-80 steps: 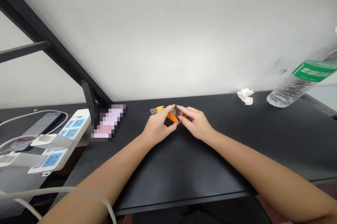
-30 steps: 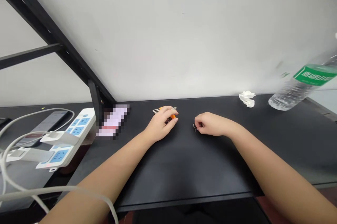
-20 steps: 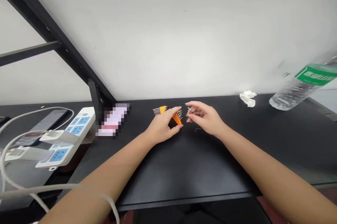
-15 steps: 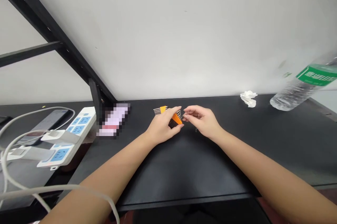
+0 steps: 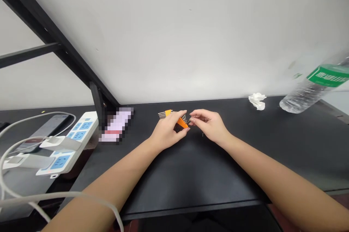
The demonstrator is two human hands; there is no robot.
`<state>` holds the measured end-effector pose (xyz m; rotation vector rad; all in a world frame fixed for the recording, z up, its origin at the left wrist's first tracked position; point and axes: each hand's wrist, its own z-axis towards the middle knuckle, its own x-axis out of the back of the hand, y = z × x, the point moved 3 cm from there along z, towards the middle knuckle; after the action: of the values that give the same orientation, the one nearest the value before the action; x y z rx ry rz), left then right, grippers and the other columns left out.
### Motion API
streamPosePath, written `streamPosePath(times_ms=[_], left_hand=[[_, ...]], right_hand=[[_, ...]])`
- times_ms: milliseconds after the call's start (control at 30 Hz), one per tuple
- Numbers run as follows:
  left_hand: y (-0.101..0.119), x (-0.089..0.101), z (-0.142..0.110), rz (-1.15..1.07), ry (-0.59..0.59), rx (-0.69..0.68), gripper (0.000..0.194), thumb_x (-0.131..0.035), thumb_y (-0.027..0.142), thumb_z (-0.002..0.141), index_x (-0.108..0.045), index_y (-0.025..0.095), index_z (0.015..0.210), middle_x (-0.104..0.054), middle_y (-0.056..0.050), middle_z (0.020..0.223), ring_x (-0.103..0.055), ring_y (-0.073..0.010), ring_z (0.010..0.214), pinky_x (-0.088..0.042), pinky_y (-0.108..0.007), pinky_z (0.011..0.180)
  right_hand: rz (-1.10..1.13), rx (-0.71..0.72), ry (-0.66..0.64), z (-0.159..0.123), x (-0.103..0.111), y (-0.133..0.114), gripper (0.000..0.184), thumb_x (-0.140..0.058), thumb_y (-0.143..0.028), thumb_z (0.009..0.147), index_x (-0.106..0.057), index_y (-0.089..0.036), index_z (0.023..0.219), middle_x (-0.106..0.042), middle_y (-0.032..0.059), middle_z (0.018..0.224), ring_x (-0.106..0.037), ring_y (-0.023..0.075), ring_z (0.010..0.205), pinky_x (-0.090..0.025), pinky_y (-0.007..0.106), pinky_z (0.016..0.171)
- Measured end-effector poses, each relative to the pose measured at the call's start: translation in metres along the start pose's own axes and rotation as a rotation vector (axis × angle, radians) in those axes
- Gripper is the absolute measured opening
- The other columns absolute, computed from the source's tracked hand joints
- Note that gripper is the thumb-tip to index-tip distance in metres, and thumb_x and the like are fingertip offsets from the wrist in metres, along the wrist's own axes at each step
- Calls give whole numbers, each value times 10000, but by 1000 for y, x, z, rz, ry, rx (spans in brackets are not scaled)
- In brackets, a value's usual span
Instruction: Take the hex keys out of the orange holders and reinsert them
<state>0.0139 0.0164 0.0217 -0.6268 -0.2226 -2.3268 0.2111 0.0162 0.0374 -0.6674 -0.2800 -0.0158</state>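
My left hand [image 5: 169, 128] is wrapped round an orange hex key holder [image 5: 183, 122], thumb and fingers on its sides. Several dark metal keys [image 5: 162, 115] stick out of its left end, and short bent ends show at its right. My right hand [image 5: 207, 123] is closed in a pinch beside the holder's right end, on a thin metal hex key [image 5: 191, 119] that is mostly hidden by the fingers. A tiny bent key [image 5: 203, 134] lies on the black desk [image 5: 201, 177] just below my right hand.
At the left are a white power strip [image 5: 81, 130] with plugs and cables, a phone [image 5: 46, 132] and a black metal frame [image 5: 73, 65]. A blurred-out pinkish item [image 5: 118, 123] lies beside it. Crumpled tissue [image 5: 257, 101] and a plastic bottle [image 5: 305, 94] are at the right.
Both hands stay nearly where they were. The thin key in my right hand now shows closer to the holder's right end. The view has shifted very slightly.
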Motion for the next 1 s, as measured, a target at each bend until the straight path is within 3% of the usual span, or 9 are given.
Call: streamPosePath(times_ms=[400, 533, 667, 800, 933, 1000], left_hand=[[6, 2, 2, 51, 4, -49, 579, -721, 346, 864, -536, 262, 1406, -724, -59, 1258, -730, -204, 1036, -617, -302, 813], [5, 2, 1, 82, 21, -22, 567, -706, 369, 879, -538, 254, 1408, -734, -61, 1241, -744, -195, 982, -618, -296, 803], [3, 3, 1, 101, 62, -16, 543, -683, 368, 898, -540, 250, 1408, -751, -55, 1193, -752, -185, 931, -616, -291, 798], [2, 5, 1, 119, 59, -16, 583, -687, 331, 887, -511, 267, 1440, -732, -52, 1256, -745, -200, 1014, -619, -297, 812], [2, 5, 1, 128, 49, 24, 657, -707, 351, 873, -468, 274, 1480, -727, -54, 1270, -748, -201, 996, -621, -297, 805], [0, 5, 0, 125, 61, 47, 675, -718, 357, 865, -462, 265, 1483, -733, -53, 1255, -751, -196, 974, -620, -296, 813]], right_hand=[[-312, 112, -12, -3, -3, -9, 170, -649, -236, 901, -770, -236, 1021, -794, 23, 959, -754, 197, 837, -608, 340, 819], [-365, 146, -29, -5, -7, -7, 258, -594, -226, 942, -755, -235, 1143, -790, 33, 1011, -746, 190, 862, -596, 335, 836], [-360, 161, -89, -6, -13, -5, 379, -522, -219, 982, -679, -246, 1327, -775, 39, 1062, -734, 190, 895, -593, 345, 847], [-303, 147, -145, -8, -16, -5, 484, -533, -207, 963, -594, -259, 1440, -737, 58, 1211, -736, 201, 977, -600, 372, 900], [-246, 76, -161, -9, -14, -4, 642, -542, -199, 942, -423, -288, 1566, -726, 53, 1208, -749, 179, 901, -618, 342, 803], [-250, 62, -137, -9, -12, -2, 639, -548, -219, 947, -416, -280, 1570, -720, 60, 1224, -750, 176, 897, -615, 336, 794]])
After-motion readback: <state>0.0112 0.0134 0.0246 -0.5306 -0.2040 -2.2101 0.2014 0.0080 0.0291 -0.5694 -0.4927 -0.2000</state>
